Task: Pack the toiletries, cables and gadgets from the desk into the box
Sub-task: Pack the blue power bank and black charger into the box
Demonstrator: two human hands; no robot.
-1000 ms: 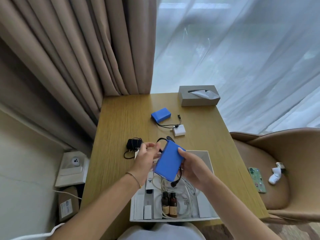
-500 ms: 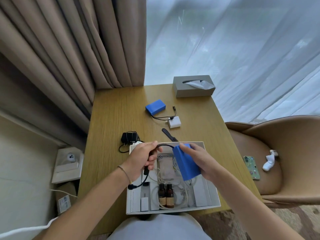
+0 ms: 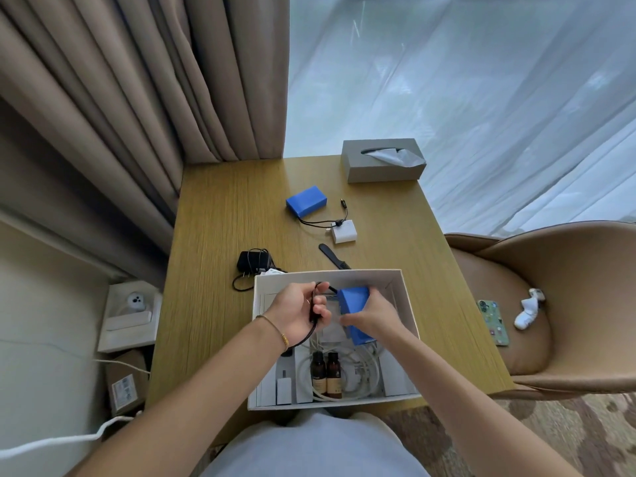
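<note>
Two hands over white box (image 3: pixel 402 287) on worktop (image 3: pixel 220 270), right hand (image 3: pixel 373 316) gripped blue battery pack (image 3: pixel 354 313) inside box, left hand (image 3: pixel 297 313) pinched its black cable (image 3: pixel 314 309), second blue pack (image 3: pixel 306 200) lay beyond.

Your white cardboard box (image 3: pixel 402 287) sits at the wooden desk's (image 3: pixel 213 270) near edge; behind it lie a black comb (image 3: pixel 332 255), black charger (image 3: pixel 254 262) and, perhaps touching it, a blue rectangular battery pack (image 3: pixel 306 200)'s white adapter (image 3: pixel 344 231).
</note>
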